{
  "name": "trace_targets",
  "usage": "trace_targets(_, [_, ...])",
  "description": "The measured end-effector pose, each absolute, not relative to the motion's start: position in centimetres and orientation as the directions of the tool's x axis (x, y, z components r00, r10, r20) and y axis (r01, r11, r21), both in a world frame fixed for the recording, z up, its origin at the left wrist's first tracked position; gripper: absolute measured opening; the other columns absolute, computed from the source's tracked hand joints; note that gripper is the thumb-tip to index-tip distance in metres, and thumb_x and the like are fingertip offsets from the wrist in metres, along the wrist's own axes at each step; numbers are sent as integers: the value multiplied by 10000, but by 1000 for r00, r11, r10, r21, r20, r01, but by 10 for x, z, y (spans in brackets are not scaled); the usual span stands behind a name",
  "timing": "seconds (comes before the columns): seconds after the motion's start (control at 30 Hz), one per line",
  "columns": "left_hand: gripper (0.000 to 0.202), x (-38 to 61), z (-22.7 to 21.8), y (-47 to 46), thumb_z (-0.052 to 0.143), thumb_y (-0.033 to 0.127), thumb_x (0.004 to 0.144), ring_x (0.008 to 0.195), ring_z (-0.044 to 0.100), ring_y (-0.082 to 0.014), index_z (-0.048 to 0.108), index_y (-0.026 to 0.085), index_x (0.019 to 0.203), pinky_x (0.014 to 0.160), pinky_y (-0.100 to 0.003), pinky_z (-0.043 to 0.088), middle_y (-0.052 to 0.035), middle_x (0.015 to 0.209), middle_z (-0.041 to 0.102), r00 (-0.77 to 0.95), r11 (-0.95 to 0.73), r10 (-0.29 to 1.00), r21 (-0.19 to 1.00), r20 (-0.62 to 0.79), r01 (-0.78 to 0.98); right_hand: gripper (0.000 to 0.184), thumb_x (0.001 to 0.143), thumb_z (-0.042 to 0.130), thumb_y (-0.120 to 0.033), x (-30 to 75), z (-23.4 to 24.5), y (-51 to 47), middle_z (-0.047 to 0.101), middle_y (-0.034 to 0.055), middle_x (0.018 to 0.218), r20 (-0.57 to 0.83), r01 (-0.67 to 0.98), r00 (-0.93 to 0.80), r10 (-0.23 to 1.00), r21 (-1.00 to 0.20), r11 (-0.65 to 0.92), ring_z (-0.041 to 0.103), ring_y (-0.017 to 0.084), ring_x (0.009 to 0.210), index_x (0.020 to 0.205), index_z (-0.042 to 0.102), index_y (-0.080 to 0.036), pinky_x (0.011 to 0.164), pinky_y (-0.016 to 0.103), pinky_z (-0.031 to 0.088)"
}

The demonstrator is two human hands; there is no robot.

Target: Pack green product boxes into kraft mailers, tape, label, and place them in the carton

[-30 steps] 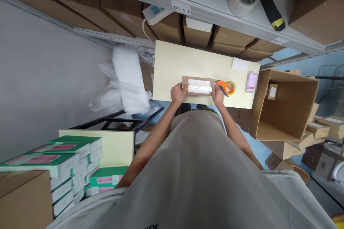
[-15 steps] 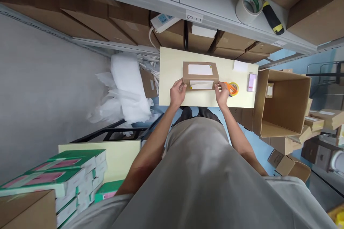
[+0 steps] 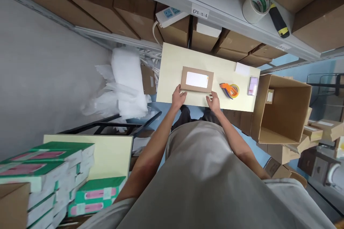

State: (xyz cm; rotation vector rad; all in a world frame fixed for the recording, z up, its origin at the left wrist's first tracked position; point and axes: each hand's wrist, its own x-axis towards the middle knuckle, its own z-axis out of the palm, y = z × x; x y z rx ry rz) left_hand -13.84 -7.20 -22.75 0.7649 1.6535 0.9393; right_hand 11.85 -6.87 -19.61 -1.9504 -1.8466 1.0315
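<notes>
A small brown cardboard parcel (image 3: 197,79) with a white label lies flat on the pale yellow table (image 3: 172,64). My left hand (image 3: 178,96) rests at the parcel's near left corner, fingers spread, touching or almost touching it. My right hand (image 3: 214,101) sits just below the parcel's near right corner, fingers apart, holding nothing. An orange tape dispenser with a yellow roll (image 3: 229,89) lies to the right of the parcel.
An open cardboard box (image 3: 285,111) stands right of the table. A phone (image 3: 253,86) and a white slip (image 3: 242,68) lie on the table's right side. White foam wrap (image 3: 126,78) is piled left. Green boxes (image 3: 53,175) are stacked near left. Shelf above holds tape roll (image 3: 255,5).
The parcel was tipped from standing on its edge to lying flat with the label up. Both hands let go of its ends and drew back toward the table's near edge.
</notes>
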Motion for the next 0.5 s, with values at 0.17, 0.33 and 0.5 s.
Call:
trace_targets(0.17, [720,-128,-225,-51,780,136,882,1574,614,-369,630,176,1585,1309,-546,537,-215,1696,605,-442,512,753,856,-487,-72,511,1092,530,-368,177,-188,-44,660,285,1497,-163,893,-97,982,-450,14,612,390,1446,1528,568,-103,1258,603,516])
trace_targets(0.33, [591,-70,-221,-93,733,201,976,1544,630,-343,626,217,1556,1282,-518,562,-199,1678,597,-665,515,624,856,-410,-44,547,1066,537,-357,236,-199,-36,570,344,1537,-159,952,-34,987,-305,-16,562,438,1465,1529,508,-68,1224,672,496])
trace_targets(0.5, [455,34,-218,-139,722,284,1005,1404,727,-357,676,181,1446,1190,-544,630,-224,1541,697,-625,530,626,842,-466,-96,510,1046,557,-317,248,-232,-10,602,384,1440,-169,933,17,985,-351,-77,561,467,1439,1462,535,-23,1252,722,435])
